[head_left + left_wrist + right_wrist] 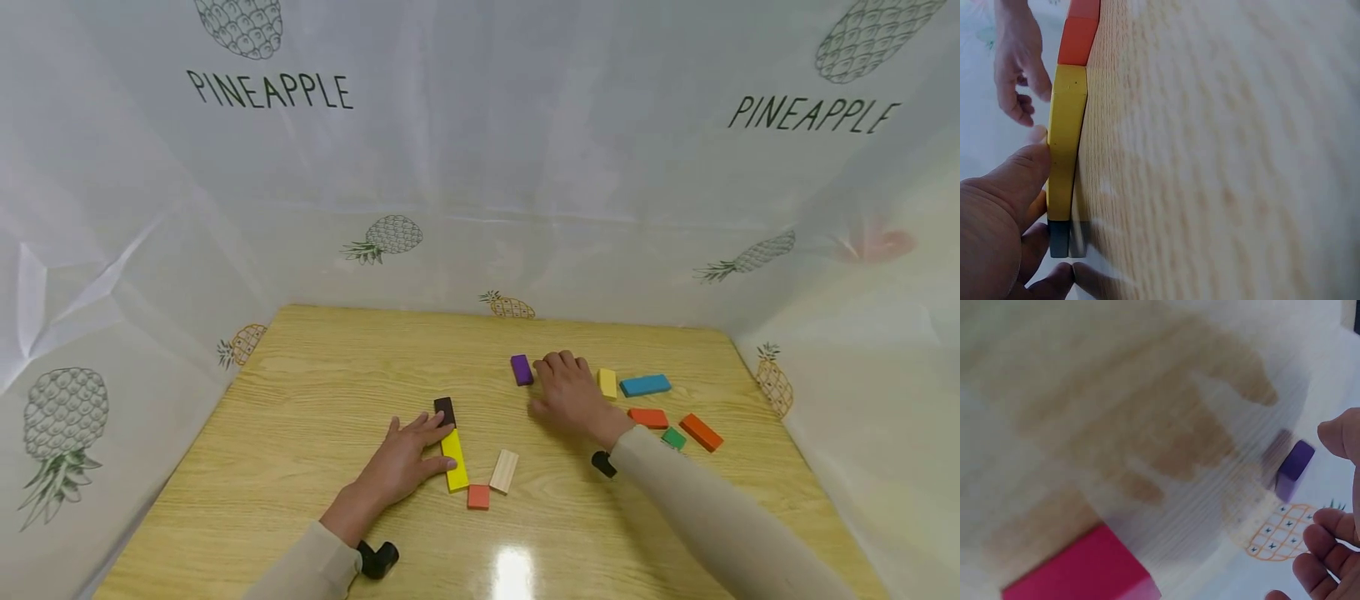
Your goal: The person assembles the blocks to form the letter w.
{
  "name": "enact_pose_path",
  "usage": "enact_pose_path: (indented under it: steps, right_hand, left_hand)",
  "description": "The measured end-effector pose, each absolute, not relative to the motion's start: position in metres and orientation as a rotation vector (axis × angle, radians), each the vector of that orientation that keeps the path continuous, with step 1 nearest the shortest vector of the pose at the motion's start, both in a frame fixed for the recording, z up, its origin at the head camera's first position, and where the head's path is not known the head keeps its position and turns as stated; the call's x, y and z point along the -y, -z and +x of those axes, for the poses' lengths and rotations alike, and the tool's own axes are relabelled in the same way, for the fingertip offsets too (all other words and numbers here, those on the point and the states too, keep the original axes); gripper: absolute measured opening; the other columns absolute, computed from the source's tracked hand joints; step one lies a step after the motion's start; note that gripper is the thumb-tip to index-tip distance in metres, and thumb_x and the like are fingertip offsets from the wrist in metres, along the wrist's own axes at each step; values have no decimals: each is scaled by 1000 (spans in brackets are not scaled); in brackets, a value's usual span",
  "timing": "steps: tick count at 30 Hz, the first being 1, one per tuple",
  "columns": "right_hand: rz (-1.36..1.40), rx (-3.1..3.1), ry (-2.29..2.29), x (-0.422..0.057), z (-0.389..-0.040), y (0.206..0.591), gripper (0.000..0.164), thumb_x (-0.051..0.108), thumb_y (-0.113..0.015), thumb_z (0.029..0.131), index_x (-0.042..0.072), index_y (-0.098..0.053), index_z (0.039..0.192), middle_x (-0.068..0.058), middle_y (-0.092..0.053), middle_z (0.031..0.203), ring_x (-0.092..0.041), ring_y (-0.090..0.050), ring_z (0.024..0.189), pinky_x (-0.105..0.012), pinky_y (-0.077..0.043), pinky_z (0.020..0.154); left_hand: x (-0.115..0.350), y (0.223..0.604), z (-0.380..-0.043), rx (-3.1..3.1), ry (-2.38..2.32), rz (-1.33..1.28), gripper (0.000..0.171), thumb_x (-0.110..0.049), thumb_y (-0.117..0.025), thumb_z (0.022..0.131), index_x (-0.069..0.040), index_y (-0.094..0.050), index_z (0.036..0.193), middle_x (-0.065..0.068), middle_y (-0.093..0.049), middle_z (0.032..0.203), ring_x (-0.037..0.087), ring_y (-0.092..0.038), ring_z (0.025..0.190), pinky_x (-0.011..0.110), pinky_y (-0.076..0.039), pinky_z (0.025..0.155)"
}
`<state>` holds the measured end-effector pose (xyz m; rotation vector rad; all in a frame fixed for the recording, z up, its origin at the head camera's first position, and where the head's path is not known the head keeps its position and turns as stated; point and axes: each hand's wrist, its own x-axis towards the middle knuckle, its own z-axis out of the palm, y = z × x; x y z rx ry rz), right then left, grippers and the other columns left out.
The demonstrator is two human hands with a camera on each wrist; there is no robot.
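Observation:
My left hand point(431, 442) lies flat on the wooden table point(315, 392), its straight fingers touching a long yellow block point(454, 460) with a dark brown block point(445, 409) at its far end. In the left wrist view the thumb point(1019, 172) presses the yellow block's point(1065, 144) side. My right hand point(561, 379) rests palm down, fingers relaxed and holding nothing, between a purple block point(522, 369) and a small yellow block point(607, 382). The right wrist view shows the purple block point(1294, 464) just beyond the loosely curled fingers point(1325, 565), and a magenta block point(1079, 569) close by.
A pale wood block point(504, 471) and a small orange-red block point(478, 497) lie beside the yellow one. Right of my right hand lie a blue block point(645, 384), two orange blocks point(648, 417) point(701, 432) and a green one point(673, 437). White pineapple-print sheets wall the table.

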<state>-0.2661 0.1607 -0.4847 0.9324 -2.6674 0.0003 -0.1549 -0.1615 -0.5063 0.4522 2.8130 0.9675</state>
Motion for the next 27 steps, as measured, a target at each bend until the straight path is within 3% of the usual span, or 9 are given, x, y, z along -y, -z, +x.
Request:
enact_pose_path:
  steps: [13, 20, 27]
  right_hand:
    - [965, 2805, -11, -150, -296, 483, 52, 34, -68, 98, 2, -62, 139, -17, -61, 134, -39, -56, 123, -58, -49, 101]
    - [956, 2878, 2, -144, -306, 488, 56, 39, -62, 102, 6, -58, 147, -16, -58, 140, -38, -53, 124, -58, -47, 102]
    - [919, 2956, 16, -140, -311, 487, 65, 44, -61, 99, 7, -54, 153, -17, -56, 142, -38, -52, 125, -59, -45, 103]
  left_hand:
    - [162, 506, -154, -2807, -987, 472, 60, -41, -74, 98, -15, -62, 150, 9, -46, 165, 38, -34, 157, 73, -4, 127]
    - [161, 505, -154, -2802, -999, 466, 60, -42, -74, 98, -15, -62, 150, 10, -46, 165, 39, -34, 157, 72, -4, 128]
    - [163, 506, -155, -2802, -1004, 458, 60, -42, -74, 98, -17, -61, 151, 8, -45, 165, 36, -33, 158, 72, -3, 128]
